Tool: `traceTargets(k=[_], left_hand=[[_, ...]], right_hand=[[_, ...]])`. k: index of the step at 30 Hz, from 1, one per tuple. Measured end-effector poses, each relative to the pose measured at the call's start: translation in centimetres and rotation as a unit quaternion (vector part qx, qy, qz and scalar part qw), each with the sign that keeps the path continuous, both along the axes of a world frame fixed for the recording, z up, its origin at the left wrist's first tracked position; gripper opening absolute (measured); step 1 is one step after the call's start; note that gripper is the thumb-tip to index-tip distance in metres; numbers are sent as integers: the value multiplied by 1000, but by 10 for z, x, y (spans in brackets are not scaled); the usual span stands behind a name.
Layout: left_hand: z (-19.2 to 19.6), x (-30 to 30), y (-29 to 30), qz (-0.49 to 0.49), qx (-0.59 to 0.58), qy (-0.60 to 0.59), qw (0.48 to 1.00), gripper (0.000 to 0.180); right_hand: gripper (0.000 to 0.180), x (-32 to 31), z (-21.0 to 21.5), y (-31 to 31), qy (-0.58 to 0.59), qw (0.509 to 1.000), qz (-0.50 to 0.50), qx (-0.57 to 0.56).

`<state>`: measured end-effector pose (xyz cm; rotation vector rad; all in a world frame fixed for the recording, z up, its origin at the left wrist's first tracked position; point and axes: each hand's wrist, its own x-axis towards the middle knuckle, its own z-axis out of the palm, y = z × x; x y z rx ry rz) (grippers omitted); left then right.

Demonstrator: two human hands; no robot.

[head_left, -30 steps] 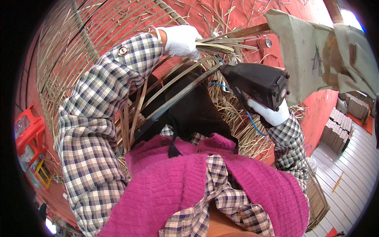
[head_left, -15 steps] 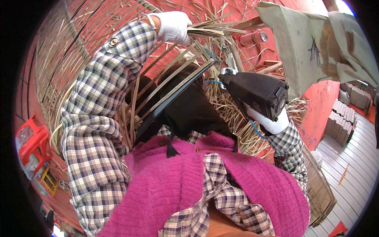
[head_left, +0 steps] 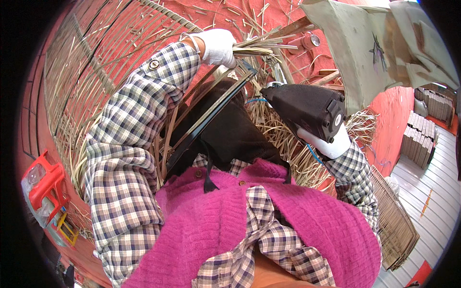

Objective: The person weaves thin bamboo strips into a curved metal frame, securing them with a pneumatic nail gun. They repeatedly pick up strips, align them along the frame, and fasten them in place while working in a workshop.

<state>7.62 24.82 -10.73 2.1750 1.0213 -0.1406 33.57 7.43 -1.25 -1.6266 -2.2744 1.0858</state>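
Observation:
In a white glove, my left hand (head_left: 218,47) is closed round a bundle of pale flat wicker strips (head_left: 259,46) ahead of my lap. The strips' ends stick out to its right. My right hand (head_left: 333,144), also gloved in white, grips a black nail gun (head_left: 307,106) from below. The gun's nose points left, toward the tangle of strips in front of me, and whether it touches anything is hidden. A thin blue hose (head_left: 313,152) runs by the right hand. Across my dark trousers slants a blue-grey bar (head_left: 201,126) with strips along it.
At the left stands a large lattice panel of strips (head_left: 103,72), with a red plastic stool (head_left: 52,187) below it. Loose strips (head_left: 307,165) litter the red floor. A cream cloth (head_left: 350,53) hangs at the upper right. A woven panel (head_left: 396,221) and stacked grey slabs (head_left: 418,139) are further right.
My left hand has shifted slightly right and down in view with the bundle. The nail gun has tilted a little, its nose further left. Strips beside the blue-grey bar lie less fanned out.

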Motion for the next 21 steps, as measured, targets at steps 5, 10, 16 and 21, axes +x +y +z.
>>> traceTargets(k=[5,10,16,21], left_hand=[[2,-3,-2,6,9,11,1000,32],[2,0,-3,15,13,17,1000,32],[-8,0,-4,11,32,-4,999,33],[-12,-1,-4,12,30,-15,999,33]], right_hand=[[49,-9,2,4,5,999,31,37],[49,-15,-1,14,-37,993,79,81],[49,-20,-1,24,-42,992,100,70],[50,-22,-4,29,-75,990,110,49]])
